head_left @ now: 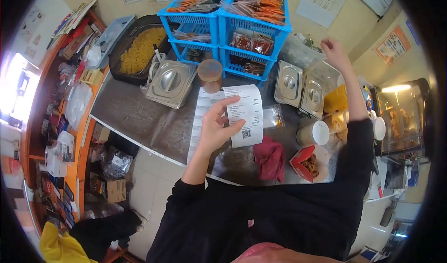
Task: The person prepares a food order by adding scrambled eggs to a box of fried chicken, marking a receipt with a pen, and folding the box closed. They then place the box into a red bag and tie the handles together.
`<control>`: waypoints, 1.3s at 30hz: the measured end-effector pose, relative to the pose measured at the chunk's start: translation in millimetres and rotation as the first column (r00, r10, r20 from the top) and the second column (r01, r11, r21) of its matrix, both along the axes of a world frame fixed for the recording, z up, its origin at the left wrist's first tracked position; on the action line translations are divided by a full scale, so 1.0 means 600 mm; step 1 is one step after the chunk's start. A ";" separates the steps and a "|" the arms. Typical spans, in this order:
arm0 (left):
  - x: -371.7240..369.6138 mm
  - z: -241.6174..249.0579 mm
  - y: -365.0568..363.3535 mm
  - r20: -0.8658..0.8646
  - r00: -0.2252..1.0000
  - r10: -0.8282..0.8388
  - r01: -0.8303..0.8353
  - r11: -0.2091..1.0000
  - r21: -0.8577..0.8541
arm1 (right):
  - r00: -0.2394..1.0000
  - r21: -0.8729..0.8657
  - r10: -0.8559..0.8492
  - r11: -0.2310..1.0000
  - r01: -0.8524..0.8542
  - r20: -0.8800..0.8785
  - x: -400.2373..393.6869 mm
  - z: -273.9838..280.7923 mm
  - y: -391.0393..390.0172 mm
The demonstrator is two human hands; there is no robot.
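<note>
the left hand [218,125] holds a receipt [250,108] in a pinched grip above the middle of the table [135,107], long axis running far edge to near, qr code nearest, left side partly hidden. the right hand [336,54], curled, is by a clear bin [298,52]; whether its grip holds anything, i cannot tell.

Light is bright and even over the table [125,107]; far left of it a window [23,90] glares white, and to its right a lamp [396,88] shines yellowish. Small print on the receipt [253,107] looks soft, and straight lines bend toward the black round border.
</note>
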State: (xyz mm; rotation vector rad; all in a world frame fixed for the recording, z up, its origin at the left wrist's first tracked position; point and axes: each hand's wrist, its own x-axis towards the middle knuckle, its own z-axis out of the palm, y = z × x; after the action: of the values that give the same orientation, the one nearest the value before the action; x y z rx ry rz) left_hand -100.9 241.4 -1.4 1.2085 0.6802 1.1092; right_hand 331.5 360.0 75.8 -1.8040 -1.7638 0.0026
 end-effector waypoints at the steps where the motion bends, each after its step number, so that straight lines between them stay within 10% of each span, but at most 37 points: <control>1: 0.001 0.001 0.005 -0.001 1.000 0.014 -0.014 1.000 0.003 | 0.999 -0.055 -0.026 0.998 0.027 0.023 0.015 -0.005 0.052; 5: -0.003 0.001 0.028 -0.039 0.999 0.024 -0.026 0.999 -0.027 | 0.968 -0.326 -0.040 0.938 0.121 0.246 0.094 -0.085 0.212; 12: -0.010 -0.025 0.061 -0.075 0.996 0.048 -0.050 0.998 -0.022 | 0.970 -0.801 -0.223 0.561 0.209 0.097 0.073 -0.160 0.214; 17: -0.007 -0.037 0.069 -0.074 0.996 0.044 -0.048 0.997 -0.058 | 0.997 -0.767 -0.068 0.639 0.063 0.025 0.121 -0.183 0.245; 23: 0.002 -0.026 0.065 -0.072 0.996 0.052 -0.056 0.997 -0.050 | 0.943 -0.371 -0.036 0.914 0.166 0.332 0.066 -0.113 0.216; 26: 0.002 -0.022 0.061 -0.062 0.997 0.034 -0.036 0.999 -0.031 | 0.975 -0.124 -0.129 0.980 0.152 0.180 0.096 -0.102 0.215; 29: -0.001 -0.023 0.054 -0.074 0.997 -0.006 0.004 1.000 -0.027 | 0.903 0.162 -0.024 0.981 0.103 -0.429 0.093 -0.068 0.170; 32: 0.000 -0.021 0.044 -0.029 0.999 -0.033 0.032 0.999 -0.045 | 0.880 0.258 0.053 0.963 0.081 -0.472 0.012 0.002 0.053; 39: 0.006 -0.012 0.017 -0.013 0.996 -0.091 0.091 0.996 -0.017 | 0.812 -0.315 0.103 0.887 -0.336 -0.575 -0.135 0.015 -0.265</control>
State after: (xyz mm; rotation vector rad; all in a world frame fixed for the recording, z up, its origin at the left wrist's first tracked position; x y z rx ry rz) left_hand -97.2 251.5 -8.4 1.2226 0.6371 1.0187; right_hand 250.4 201.1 85.0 -1.6118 -1.6025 0.9584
